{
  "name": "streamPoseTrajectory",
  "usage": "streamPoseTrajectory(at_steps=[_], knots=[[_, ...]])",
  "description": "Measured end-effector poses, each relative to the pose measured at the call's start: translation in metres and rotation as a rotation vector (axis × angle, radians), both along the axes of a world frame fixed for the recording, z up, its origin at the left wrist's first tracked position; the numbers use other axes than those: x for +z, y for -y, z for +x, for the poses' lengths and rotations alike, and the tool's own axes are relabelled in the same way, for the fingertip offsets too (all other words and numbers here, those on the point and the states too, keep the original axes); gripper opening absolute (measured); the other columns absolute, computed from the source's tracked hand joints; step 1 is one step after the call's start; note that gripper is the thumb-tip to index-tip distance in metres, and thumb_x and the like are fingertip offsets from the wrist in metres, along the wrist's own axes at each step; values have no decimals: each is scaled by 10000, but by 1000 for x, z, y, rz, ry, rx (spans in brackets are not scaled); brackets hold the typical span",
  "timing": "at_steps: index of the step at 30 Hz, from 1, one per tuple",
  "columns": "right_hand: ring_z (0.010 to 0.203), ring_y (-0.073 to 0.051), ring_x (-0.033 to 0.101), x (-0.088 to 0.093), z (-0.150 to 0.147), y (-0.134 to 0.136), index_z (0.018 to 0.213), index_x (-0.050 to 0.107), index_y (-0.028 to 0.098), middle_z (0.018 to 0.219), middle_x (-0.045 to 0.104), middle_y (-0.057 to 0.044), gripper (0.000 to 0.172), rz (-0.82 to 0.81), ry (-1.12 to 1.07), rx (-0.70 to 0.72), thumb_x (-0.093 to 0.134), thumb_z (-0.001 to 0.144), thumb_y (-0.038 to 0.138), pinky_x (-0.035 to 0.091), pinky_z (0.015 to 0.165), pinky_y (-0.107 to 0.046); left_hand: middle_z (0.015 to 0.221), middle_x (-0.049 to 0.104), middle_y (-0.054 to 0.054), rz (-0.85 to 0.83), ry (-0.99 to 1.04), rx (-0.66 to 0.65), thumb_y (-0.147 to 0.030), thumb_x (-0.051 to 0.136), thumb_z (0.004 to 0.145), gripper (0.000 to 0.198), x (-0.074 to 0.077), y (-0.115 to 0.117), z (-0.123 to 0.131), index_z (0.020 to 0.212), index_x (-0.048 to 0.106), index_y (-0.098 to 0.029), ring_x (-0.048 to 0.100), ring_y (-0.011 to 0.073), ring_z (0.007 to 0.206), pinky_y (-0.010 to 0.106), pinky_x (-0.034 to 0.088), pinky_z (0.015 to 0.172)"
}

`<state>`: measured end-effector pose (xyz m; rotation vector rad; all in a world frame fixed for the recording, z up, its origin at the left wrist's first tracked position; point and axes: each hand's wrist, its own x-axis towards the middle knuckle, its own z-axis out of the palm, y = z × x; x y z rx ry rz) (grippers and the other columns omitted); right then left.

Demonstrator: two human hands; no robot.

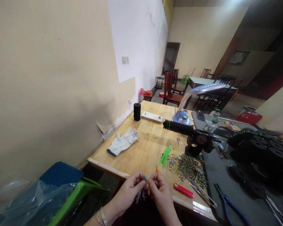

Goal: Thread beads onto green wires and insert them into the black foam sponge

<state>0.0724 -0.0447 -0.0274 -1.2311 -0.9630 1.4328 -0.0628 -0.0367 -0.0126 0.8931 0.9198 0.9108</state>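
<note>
My left hand (133, 186) and my right hand (159, 190) meet at the table's front edge, each with thumb and forefinger pinched. A small blue bead (145, 177) shows at the left fingertips. Below them dangles a small bunch of thin silvery pieces (141, 196), blurred. What the right fingers pinch is too small to make out. Just beyond the right hand is a small orange piece (157, 169) with a thin line running up from it. Bright green strands (165, 156) lie farther back, beside scattered coloured beads (173, 164) and a pile of small dark-and-yellow pieces (190, 169).
A red lighter (183, 190), scissors (204, 194) and blue-handled pliers (231, 204) lie at the right. A black ridged roller on a stand (179, 127) juts over the table. A white glove (124, 142), a black spool (137, 112) and a desk lamp (190, 97) are farther off.
</note>
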Motion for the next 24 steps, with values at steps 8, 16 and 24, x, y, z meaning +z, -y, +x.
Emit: streamPoseTrajectory(at_steps=[8,16,24], knots=[[362,-44,346,-3,6,6,688,487,194,468,527,58,585,-38,25,40,659,630,750,210,370,-179,644,588,-31,-176,200,17,-415,790,703,345,-17,1,7,767,566,-160,557,107,593,243,403,608],[339,-34,332,-3,2,12,698,482,196,473,528,62,577,-126,-29,147,637,647,750,192,352,-163,563,570,-42,-337,353,-23,-357,775,718,317,-23,-2,7,697,528,-161,552,99,453,224,363,491],[412,-62,384,-4,8,7,678,523,184,488,522,50,547,-7,49,-16,671,656,711,277,414,-188,587,567,-44,-305,214,32,-401,826,643,377,-17,0,5,716,547,-159,519,77,537,197,338,531]])
